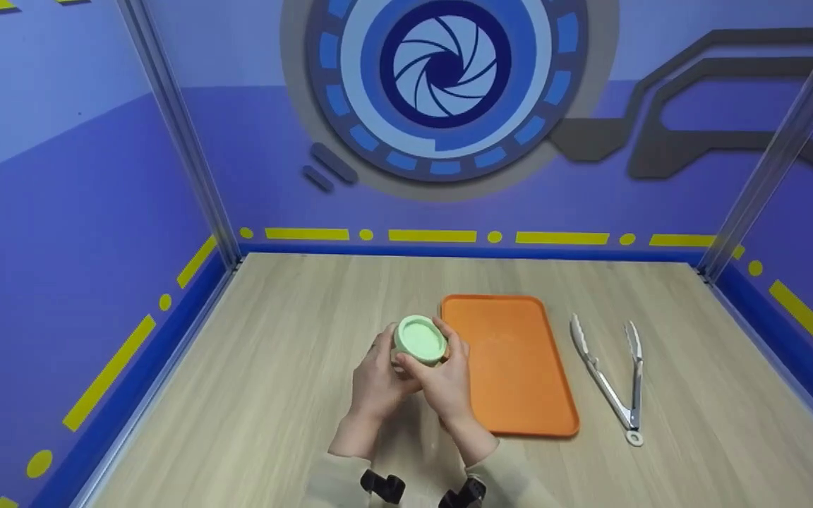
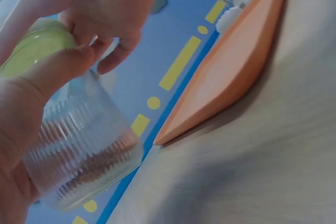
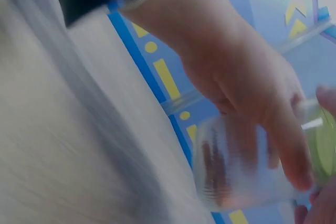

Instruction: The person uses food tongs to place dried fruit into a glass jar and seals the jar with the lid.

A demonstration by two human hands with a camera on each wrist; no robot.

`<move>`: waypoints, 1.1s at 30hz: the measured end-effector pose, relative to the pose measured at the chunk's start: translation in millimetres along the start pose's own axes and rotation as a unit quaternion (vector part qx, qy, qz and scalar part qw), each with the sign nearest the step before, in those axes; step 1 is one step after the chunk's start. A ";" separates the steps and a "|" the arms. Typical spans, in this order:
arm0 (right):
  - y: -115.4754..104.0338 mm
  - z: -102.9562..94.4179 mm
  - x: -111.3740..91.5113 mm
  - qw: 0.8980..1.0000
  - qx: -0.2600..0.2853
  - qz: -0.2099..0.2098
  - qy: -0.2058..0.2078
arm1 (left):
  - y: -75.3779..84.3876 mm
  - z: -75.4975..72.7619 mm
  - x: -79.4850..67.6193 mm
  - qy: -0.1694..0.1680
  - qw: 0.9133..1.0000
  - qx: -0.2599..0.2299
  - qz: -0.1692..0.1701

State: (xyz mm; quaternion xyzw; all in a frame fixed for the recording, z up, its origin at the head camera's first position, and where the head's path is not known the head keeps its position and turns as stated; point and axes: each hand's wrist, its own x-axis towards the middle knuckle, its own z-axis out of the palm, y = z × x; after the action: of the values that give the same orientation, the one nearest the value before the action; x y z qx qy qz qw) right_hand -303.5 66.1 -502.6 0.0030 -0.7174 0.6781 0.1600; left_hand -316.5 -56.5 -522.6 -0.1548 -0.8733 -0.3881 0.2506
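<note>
Both hands hold a clear ribbed jar [image 2: 89,140] with a pale green lid [image 1: 421,339], raised above the table. My left hand [image 1: 375,386] grips the jar's body, its fingers wrapped around the side in the right wrist view. At the top, my right hand [image 1: 451,379] holds the lid by its rim, thumb on the near side and fingers on the far side. The lid sits on the jar's mouth; whether it is tight I cannot tell. Reddish-brown tones show through the jar's lower part, but what they are is unclear.
An orange tray [image 1: 512,367] lies flat just right of the hands. Right of it, metal tongs [image 1: 615,395] with pale tips lie spread apart. Blue-purple walls [image 1: 251,169] enclose the wooden table [image 1: 272,395] at the back and sides.
</note>
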 end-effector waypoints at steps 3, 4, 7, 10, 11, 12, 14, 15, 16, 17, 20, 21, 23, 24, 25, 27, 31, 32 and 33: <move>-2.9 3.4 -2.5 1.000 -0.006 -0.002 0.029 | 2.1 2.0 0.3 0.026 0.998 0.032 0.042; -3.6 3.7 -2.7 0.999 -0.007 -0.001 0.033 | 2.6 2.1 0.4 0.029 0.998 0.035 0.048; -5.6 0.4 -0.8 1.000 -0.010 -0.004 0.018 | 3.5 0.7 0.8 0.017 0.999 0.020 0.041; -7.6 -10.7 6.2 0.999 -0.002 -0.009 -0.045 | 3.8 -2.7 1.2 -0.011 1.000 -0.020 0.007; -8.1 -15.7 9.3 0.997 0.005 -0.011 -0.074 | 3.7 -4.3 1.5 -0.023 0.999 -0.038 -0.005; -8.3 -21.4 12.6 0.994 0.010 -0.016 -0.105 | 3.4 -6.0 1.7 -0.036 0.997 -0.060 -0.015; -7.9 -33.3 19.5 0.984 0.028 -0.025 -0.173 | 3.3 -9.9 2.1 -0.066 0.991 -0.110 -0.038; -7.2 -38.9 22.6 0.977 0.041 -0.031 -0.205 | 2.7 -11.9 2.3 -0.083 0.986 -0.136 -0.044; -6.2 -43.8 25.7 0.970 0.056 -0.035 -0.236 | 2.3 -13.9 2.4 -0.101 0.981 -0.160 -0.050; -5.0 -48.2 28.3 0.961 0.070 -0.042 -0.264 | 1.8 -15.8 2.6 -0.118 0.975 -0.180 -0.056; -2.1 -56.8 33.9 0.936 0.110 -0.060 -0.329 | 0.1 -21.0 2.7 -0.159 0.958 -0.226 -0.071; -1.5 -57.8 34.9 0.931 0.120 -0.062 -0.340 | -0.6 -22.3 2.8 -0.167 0.955 -0.235 -0.075; -0.9 -57.7 35.5 0.928 0.126 -0.058 -0.346 | -1.9 -24.2 3.1 -0.176 0.950 -0.245 -0.084; -1.0 -56.7 35.0 0.930 0.125 -0.052 -0.341 | -2.7 -24.6 3.3 -0.178 0.948 -0.250 -0.085; -1.3 -55.2 34.0 0.935 0.120 -0.045 -0.331 | -3.1 -24.6 3.5 -0.178 0.946 -0.255 -0.088; -2.9 -51.0 31.2 0.947 0.106 -0.031 -0.302 | -3.8 -24.0 3.8 -0.173 0.944 -0.266 -0.094; -6.1 -40.9 24.9 0.967 0.085 -0.021 -0.237 | -3.1 -20.9 4.0 -0.152 0.942 -0.281 -0.098; -6.5 -38.5 23.4 0.972 0.077 -0.023 -0.222 | -2.9 -19.9 3.8 -0.145 0.943 -0.282 -0.097; -6.9 -36.3 21.6 0.976 0.069 -0.026 -0.207 | -2.4 -18.8 3.6 -0.139 0.945 -0.282 -0.095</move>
State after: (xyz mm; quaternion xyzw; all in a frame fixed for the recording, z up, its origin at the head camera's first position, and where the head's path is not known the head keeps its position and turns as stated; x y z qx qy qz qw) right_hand -314.3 105.5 -489.8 0.1731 -0.6859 0.7063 0.0250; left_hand -314.6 -72.0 -511.3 -0.1876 -0.7650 -0.6151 0.0352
